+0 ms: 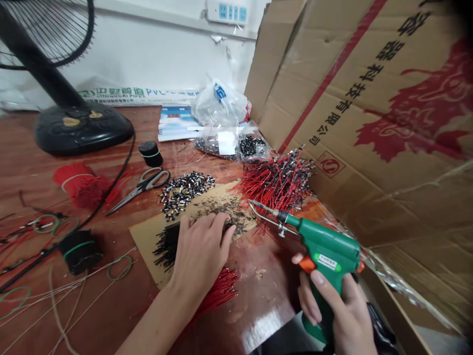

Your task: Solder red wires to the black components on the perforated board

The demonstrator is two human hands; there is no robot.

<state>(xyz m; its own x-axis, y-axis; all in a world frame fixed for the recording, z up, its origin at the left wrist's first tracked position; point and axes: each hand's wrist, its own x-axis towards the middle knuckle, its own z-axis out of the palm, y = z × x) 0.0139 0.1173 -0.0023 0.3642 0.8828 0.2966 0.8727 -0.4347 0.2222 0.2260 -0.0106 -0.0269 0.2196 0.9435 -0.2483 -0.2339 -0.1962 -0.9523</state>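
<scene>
Wooden desk [266,296] is being worked on: a soldering gun [328,251] is being gripped by the right hand [340,310], fingers curled round it; the left hand [199,251], fingers spread, is being pressed on cardboard [144,241], terminal-tipped red wires [277,180] piled beyond.

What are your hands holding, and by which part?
The right hand grips a green soldering gun by its handle. The left hand rests on a cardboard sheet; whether it holds anything there cannot be told.

The soldering gun [328,251] is glossy green plastic — its tip [263,208] bare metal — the tabletop [258,315] polished wood, the carton [373,123] matt cardboard.
</scene>
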